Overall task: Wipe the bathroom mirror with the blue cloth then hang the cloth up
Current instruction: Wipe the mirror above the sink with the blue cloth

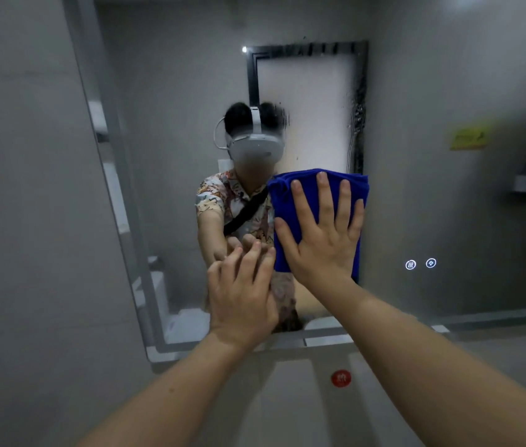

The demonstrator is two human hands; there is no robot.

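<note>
Two hands up at the mirror | your right hand presses the blue cloth flat on the glass, fingers straight and spread | your left hand sits just left of the cloth, fingers relaxed, fingertips on the glass, holding nothing | two lit touch icons right of the cloth.
</note>
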